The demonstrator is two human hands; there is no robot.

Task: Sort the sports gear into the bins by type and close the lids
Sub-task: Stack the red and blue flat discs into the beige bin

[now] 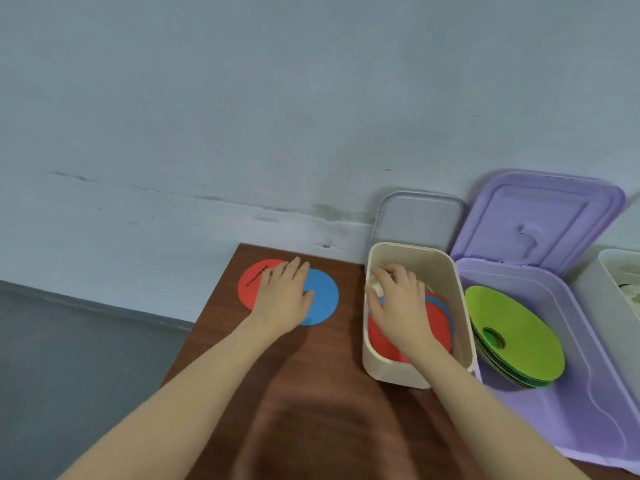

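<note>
A flat red disc (251,284) and a flat blue disc (323,303) lie side by side on the brown table (311,393). My left hand (285,299) rests flat across both, fingers straight. A cream bin (381,362) stands to the right with red and blue discs (440,320) stacked inside. My right hand (398,306) reaches into this bin, its fingers curled round a small whitish thing (375,287) near the bin's left wall. A purple bin (571,427) further right holds a stack of green cone discs (512,334).
The cream bin's clear lid (420,216) leans on the wall behind it. The purple bin's lid (540,220) stands open against the wall. A white bin (620,282) sits at the right edge. The table's left edge drops to grey floor.
</note>
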